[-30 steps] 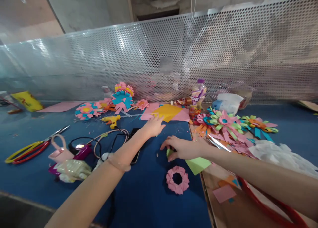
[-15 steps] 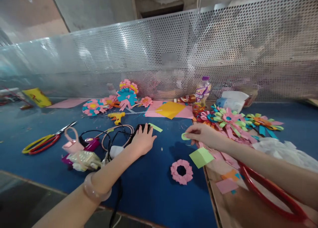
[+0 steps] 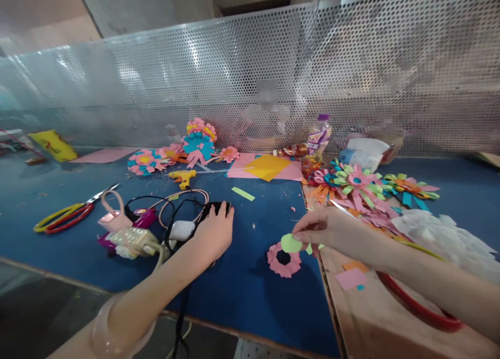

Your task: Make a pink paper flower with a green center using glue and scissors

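We pinch a green disc [image 3: 289, 243] in the right hand [image 3: 328, 228], grip clenched on it, just above the pink ring [image 3: 284, 261]. Left hand [image 3: 213, 234] lies released on the phone [image 3: 216, 208], farther off.

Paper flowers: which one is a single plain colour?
The pink ring on the blue mat, just below the right hand and its green disc. All pink, open middle; the others mix colours.
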Action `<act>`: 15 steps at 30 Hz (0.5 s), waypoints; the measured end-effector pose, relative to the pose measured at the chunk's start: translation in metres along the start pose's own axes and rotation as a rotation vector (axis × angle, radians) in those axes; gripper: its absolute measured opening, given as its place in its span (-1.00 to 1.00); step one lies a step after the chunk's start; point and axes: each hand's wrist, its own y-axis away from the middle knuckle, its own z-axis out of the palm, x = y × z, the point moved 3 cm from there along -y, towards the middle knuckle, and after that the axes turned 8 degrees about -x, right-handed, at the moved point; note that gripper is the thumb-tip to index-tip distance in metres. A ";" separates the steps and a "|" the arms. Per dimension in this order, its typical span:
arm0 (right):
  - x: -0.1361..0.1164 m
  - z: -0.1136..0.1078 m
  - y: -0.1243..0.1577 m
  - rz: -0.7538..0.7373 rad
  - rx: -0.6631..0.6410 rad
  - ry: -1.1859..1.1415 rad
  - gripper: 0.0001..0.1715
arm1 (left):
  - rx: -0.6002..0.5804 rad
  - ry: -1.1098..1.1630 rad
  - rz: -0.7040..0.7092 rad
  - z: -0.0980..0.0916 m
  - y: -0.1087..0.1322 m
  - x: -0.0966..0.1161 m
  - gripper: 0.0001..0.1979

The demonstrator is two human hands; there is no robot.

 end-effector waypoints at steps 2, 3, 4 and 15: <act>0.000 0.001 0.001 0.048 -0.009 0.011 -0.77 | 0.015 0.026 0.012 0.003 0.008 0.001 -0.39; -0.001 0.002 0.002 0.069 -0.011 0.034 -0.78 | 0.025 0.027 0.007 0.003 0.011 0.002 -0.40; -0.001 0.003 0.002 0.082 -0.010 0.065 -0.79 | 0.034 0.015 -0.009 0.003 0.013 0.003 -0.41; 0.004 0.017 -0.006 0.136 0.139 0.080 -0.65 | 0.181 0.081 0.086 -0.016 0.044 0.042 -0.53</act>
